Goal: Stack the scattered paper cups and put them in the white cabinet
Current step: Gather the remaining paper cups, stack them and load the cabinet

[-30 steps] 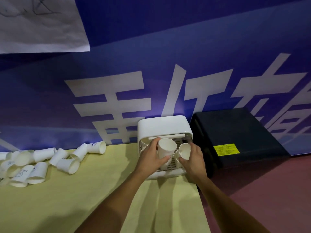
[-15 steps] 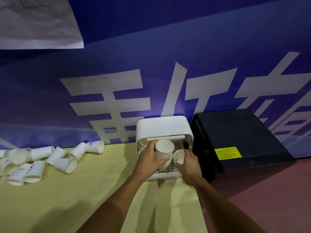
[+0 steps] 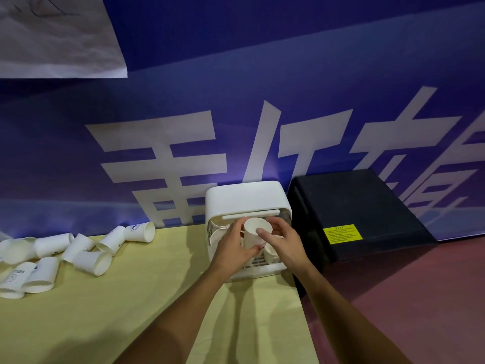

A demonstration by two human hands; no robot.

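My left hand (image 3: 232, 249) grips 1 white paper cup (image 3: 252, 232) before the small white plastic cabinet (image 3: 246, 198) at the right edge of the yellow desk (image 3: 131, 311); my right hand (image 3: 287, 243) curls round a 2nd cup (image 3: 271, 255). I'd nest them squarely, rims aligned, before pushing them inside.
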